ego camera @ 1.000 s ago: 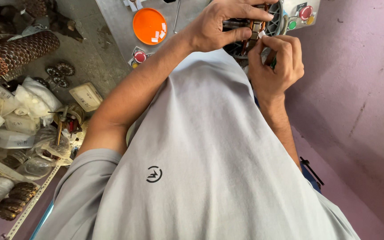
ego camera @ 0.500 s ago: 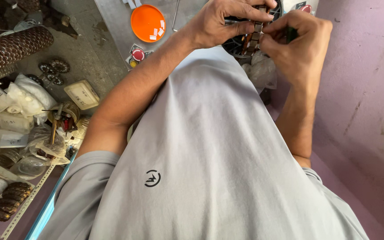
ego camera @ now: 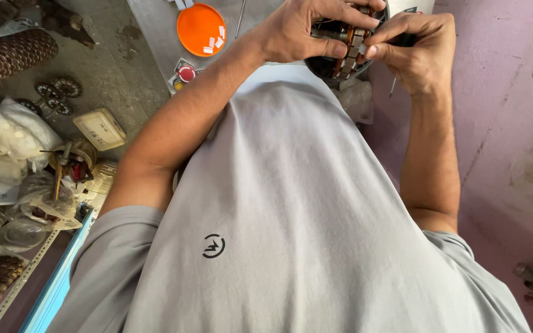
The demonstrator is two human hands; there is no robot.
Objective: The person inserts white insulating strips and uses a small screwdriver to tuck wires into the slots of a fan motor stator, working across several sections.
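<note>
1. At the top centre of the frame my left hand (ego camera: 306, 28) wraps around a round dark motor core (ego camera: 340, 46), fingers curled over its top and thumb across its side, so it is closed on the core.
2. My right hand (ego camera: 417, 52), at the upper right, is pinched narrow: thumb and forefinger press a small pale slip against the copper windings (ego camera: 347, 55). I cannot tell whether it holds anything more.
3. The core looks like stacked metal, so I judge it heavy and stiff; the outer rim is the safe place to grip it.
4. The windings seem thin and easy to nick, so I judge they want fingertip pressure only.
5. An orange lid (ego camera: 202, 28) with white bits on it lies on the grey bench (ego camera: 155, 24) at the upper left, beside a small red button (ego camera: 186, 73).
6. Bags and coils clutter the left edge.
</note>
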